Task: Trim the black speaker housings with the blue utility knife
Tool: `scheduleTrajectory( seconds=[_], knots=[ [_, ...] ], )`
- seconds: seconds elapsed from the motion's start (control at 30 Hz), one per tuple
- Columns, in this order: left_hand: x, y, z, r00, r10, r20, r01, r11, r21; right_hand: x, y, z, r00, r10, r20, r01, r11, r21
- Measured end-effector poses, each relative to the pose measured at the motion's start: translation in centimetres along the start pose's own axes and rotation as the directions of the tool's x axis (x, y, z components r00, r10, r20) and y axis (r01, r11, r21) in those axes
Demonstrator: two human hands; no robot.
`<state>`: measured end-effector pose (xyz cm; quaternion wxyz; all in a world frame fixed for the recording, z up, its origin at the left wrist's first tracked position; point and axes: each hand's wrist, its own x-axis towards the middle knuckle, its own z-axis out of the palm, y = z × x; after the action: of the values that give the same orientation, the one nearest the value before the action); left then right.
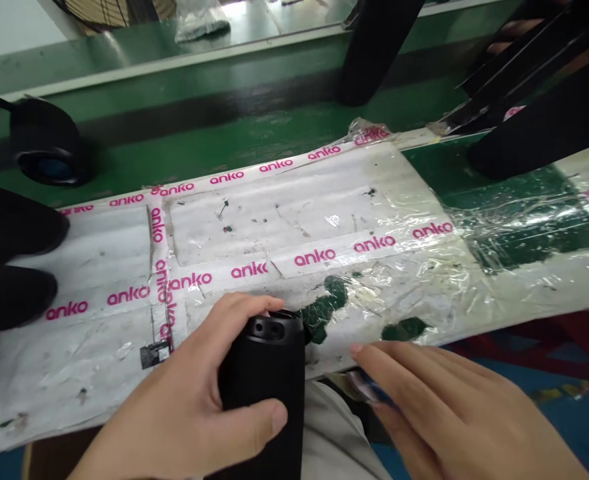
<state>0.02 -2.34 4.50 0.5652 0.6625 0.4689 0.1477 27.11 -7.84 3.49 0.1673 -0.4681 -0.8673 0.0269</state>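
Note:
A black cylinder that looks like a portable speaker (269,373) stands close to me at the bench's near edge, tilted, with small round openings near its top end. My left hand (189,393) wraps around it, fingers over the top and thumb across the near side. To its right is my right hand (439,400), apart from the speaker, fingers bent and pinched on a small object (367,387) with blue and shiny parts. My fingers hide most of that object, so its kind is unclear.
White sheeting (284,213) with pink-lettered tape covers the bench, torn in places. Dark cylinders (14,220) lie at left, near a black speaker with a strap (49,143). More black cylinders (379,47) stand at back and right. A small black label (155,355) lies near my left hand.

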Motion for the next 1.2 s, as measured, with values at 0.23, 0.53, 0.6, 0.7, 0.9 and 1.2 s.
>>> scheduleTrajectory(
  seconds=[0.23,0.53,0.6,0.7,0.9,1.2],
  knots=[
    [0.7,-1.5,0.1,0.999,-0.007,-0.046,-0.004,0.971,-0.238,1.7,-0.7,2.0,0.999,-0.05,-0.015,0.05,0.998,-0.037],
    [0.7,-2.0,-0.3,1.0,0.001,0.016,0.004,0.954,-0.3,2.0,-0.7,3.0,0.998,-0.021,-0.056,0.023,0.999,0.037],
    [0.6,-2.2,-0.4,0.999,-0.007,0.047,0.021,0.947,-0.32,2.1,-0.7,3.1,0.997,-0.017,-0.07,0.02,0.998,0.054],
    [0.4,-2.4,-0.6,0.998,-0.01,0.067,0.032,0.941,-0.336,2.3,-0.6,3.3,0.998,-0.017,-0.066,0.021,0.998,0.063],
    [0.4,-2.7,-0.7,0.999,-0.025,0.046,0.039,0.94,-0.338,2.7,-0.3,3.2,0.997,-0.033,-0.066,0.038,0.997,0.065],
    [0.7,-2.9,-0.6,0.996,0.083,0.016,-0.076,0.959,-0.273,3.3,-0.6,3.3,0.994,-0.035,-0.102,0.036,0.999,0.008]
  ],
)
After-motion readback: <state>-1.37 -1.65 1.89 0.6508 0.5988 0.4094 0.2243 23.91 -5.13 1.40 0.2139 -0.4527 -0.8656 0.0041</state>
